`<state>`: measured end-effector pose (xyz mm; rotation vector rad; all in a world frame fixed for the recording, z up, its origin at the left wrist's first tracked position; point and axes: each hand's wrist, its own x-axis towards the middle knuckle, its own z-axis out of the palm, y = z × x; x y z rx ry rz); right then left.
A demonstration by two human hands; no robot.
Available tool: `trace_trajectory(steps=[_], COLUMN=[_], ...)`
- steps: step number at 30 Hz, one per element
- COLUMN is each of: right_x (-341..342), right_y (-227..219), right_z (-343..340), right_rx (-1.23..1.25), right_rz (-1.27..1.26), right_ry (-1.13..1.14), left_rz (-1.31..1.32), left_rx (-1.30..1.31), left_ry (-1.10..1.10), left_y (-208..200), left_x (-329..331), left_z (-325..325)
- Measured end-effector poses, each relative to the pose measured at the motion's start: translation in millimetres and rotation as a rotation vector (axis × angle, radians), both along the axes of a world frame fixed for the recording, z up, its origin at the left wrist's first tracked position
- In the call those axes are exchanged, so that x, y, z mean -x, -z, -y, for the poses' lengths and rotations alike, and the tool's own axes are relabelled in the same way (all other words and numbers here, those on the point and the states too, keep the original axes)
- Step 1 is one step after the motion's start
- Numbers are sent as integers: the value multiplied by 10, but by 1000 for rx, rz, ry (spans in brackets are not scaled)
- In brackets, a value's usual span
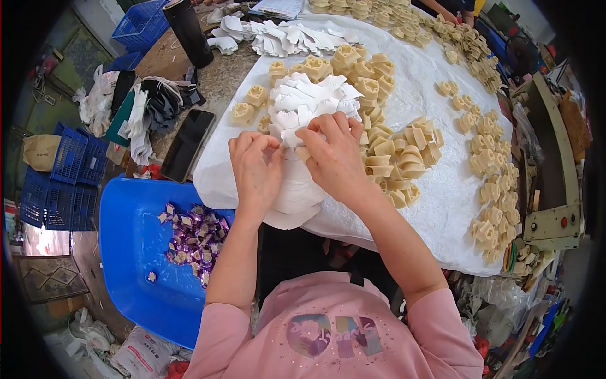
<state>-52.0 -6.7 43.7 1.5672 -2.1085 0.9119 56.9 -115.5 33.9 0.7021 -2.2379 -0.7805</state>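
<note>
Both hands meet over a pile of white, thin, curved cut pieces (310, 98) on a sheet-covered table. The fingers of my left hand (257, 169) are closed in a pinch at the edge of one white piece (291, 136). On the other side of that piece, my right hand (338, 155) has its fingers bent and closed on it. A bit of something cream (303, 153) shows under the right fingers; its shape is mostly hidden. More white pieces (291, 196) lie fanned out below the hands. Cream moulded pieces (404, 151), resembling shoe heels, are heaped beside my right hand.
A blue basin (123, 252) at left holds shiny purple-covered pieces (196, 237). A phone (188, 144), a dark tumbler (189, 35) and a bundle of gloves (136, 107) lie beyond it. Cream pieces (489, 183) line the right edge. Another person's hand (449, 17) shows far right.
</note>
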Motion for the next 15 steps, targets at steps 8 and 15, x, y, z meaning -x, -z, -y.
trace_trajectory(steps=[8,15], right_x=[-77,-42], right_y=[-46,-44], right_z=[-18,-50], right_rx=[35,78], right_rz=[14,206], right_ry=[13,-7], left_rz=[-151,-239], left_rx=[-262,-217], left_ry=[86,134], left_y=[-207,-189], left_x=[-8,19], left_z=[-55,-106])
